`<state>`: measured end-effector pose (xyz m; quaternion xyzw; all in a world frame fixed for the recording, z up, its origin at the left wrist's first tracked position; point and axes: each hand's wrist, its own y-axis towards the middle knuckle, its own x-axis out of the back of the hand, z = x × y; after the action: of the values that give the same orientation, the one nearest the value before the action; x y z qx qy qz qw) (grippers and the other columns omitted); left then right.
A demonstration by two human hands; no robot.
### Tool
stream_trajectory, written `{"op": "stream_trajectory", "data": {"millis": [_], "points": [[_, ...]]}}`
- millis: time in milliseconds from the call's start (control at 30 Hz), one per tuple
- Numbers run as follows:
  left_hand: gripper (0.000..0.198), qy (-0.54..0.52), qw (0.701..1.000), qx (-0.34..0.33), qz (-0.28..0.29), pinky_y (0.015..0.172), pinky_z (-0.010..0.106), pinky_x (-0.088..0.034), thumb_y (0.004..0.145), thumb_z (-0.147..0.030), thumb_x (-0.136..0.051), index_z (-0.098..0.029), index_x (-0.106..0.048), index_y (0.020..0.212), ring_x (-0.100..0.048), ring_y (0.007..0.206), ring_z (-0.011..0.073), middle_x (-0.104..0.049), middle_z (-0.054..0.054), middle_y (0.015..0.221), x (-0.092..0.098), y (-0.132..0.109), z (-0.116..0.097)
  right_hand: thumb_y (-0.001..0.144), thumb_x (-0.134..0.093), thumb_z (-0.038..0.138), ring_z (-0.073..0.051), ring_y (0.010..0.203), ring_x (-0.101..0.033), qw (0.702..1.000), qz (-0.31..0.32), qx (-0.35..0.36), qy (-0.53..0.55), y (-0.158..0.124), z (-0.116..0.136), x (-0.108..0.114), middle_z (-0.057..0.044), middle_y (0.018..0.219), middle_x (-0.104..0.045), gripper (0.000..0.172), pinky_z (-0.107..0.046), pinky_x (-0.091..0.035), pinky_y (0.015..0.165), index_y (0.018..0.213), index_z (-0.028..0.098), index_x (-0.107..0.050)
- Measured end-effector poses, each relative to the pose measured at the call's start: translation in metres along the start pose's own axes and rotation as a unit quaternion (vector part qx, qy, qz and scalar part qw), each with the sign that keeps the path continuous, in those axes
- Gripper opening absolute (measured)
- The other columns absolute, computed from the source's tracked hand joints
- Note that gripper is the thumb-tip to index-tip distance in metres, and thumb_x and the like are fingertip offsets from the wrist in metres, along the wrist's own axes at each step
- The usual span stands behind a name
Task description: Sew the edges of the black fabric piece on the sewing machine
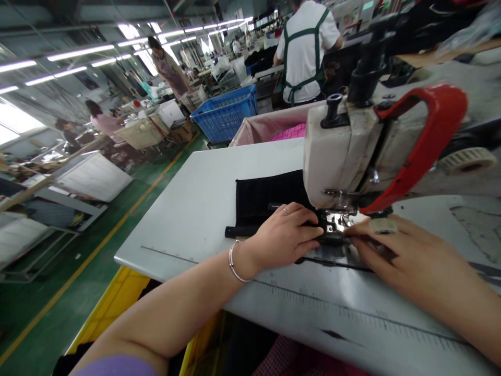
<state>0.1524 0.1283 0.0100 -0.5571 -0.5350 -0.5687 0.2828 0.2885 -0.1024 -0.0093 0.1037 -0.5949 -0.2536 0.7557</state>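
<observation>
head view shows a black fabric piece [263, 201] lying flat on the white tabletop [188, 209], its near end running under the presser foot [333, 225] of a cream sewing machine [336, 154]. the left hand [287, 236] rests palm down on the fabric just left of the foot, fingers stretched out and pressing it to the tabletop rather than closed around anything; a ring [285, 211] sits on one finger and a thin silver bracelet [234, 261] on the wrist. the right hand [403, 256] comes in from the other side, its fingertips touching the dark material right at the foot. one finger wears a wrap of pale tape [383, 225]. i cannot tell whether this hand pinches the cloth or only presses it.

a red guard [425, 138] curves across the front of the machine head. printed ruler marks run along the near edge of the tabletop. beyond the far edge stands a bin lined with pink cloth [262, 128], then a blue crate [226, 114]. a person in a white shirt with green apron straps [307, 47] stands with their back turned, well apart.
</observation>
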Motion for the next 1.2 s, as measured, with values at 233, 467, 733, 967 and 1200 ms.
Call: {"op": "stream_trajectory", "data": {"millis": [233, 467, 733, 967, 1200], "points": [[0.019, -0.078, 0.996, 0.019, -0.029, 0.101, 0.033, -0.055, 0.100, -0.026, -0.061, -0.016, -0.076, 0.106, -0.069, 0.105, 0.0161, -0.077, 0.006, 0.111, 0.001, -0.004, 0.003, 0.103, -0.045, 0.046, -0.031, 0.083, -0.061, 0.994, 0.032, -0.039, -0.096, 0.002, -0.007, 0.003, -0.008, 0.078, -0.065, 0.037, -0.045, -0.049, 0.069, 0.089, 0.024, -0.071], [0.016, -0.082, 0.995, 0.049, -0.010, 0.101, 0.033, -0.055, 0.100, -0.021, -0.060, -0.019, -0.075, 0.105, -0.071, 0.106, 0.0145, -0.078, 0.002, 0.112, -0.007, 0.000, -0.016, 0.103, -0.050, 0.032, -0.024, 0.092, -0.066, 0.999, 0.007, 0.051, 0.009, -0.002, 0.005, -0.006, -0.006, 0.105, -0.073, 0.023, -0.040, -0.053, 0.078, 0.112, 0.023, -0.069], [0.012, -0.106, 0.992, 0.056, -0.041, 0.100, 0.032, -0.054, 0.097, -0.019, -0.063, -0.018, -0.074, 0.098, -0.072, 0.102, 0.0145, -0.079, 0.001, 0.106, -0.012, 0.006, -0.010, 0.105, -0.046, 0.031, -0.024, 0.081, -0.071, 1.000, 0.012, 0.019, 0.011, -0.006, 0.003, -0.018, -0.005, 0.107, -0.076, 0.027, -0.041, -0.056, 0.070, 0.111, 0.025, -0.072], [0.012, -0.098, 0.993, 0.050, -0.035, 0.098, 0.034, -0.055, 0.096, -0.020, -0.064, -0.018, -0.075, 0.098, -0.071, 0.100, 0.0170, -0.078, 0.003, 0.107, -0.018, 0.016, 0.007, 0.104, -0.048, 0.029, -0.027, 0.093, -0.073, 1.000, 0.012, 0.015, 0.004, 0.000, -0.004, -0.020, -0.007, 0.118, -0.075, 0.028, -0.044, -0.059, 0.077, 0.123, 0.025, -0.069], [0.010, -0.081, 0.992, 0.064, -0.070, 0.095, 0.035, -0.055, 0.095, -0.020, -0.065, -0.018, -0.075, 0.094, -0.071, 0.098, 0.0181, -0.078, 0.003, 0.103, -0.024, 0.018, 0.009, 0.102, -0.046, 0.024, -0.029, 0.092, -0.073, 0.999, -0.008, 0.025, -0.018, 0.006, -0.005, -0.023, -0.010, 0.116, -0.075, 0.032, -0.044, -0.061, 0.072, 0.124, 0.021, -0.068]]}}
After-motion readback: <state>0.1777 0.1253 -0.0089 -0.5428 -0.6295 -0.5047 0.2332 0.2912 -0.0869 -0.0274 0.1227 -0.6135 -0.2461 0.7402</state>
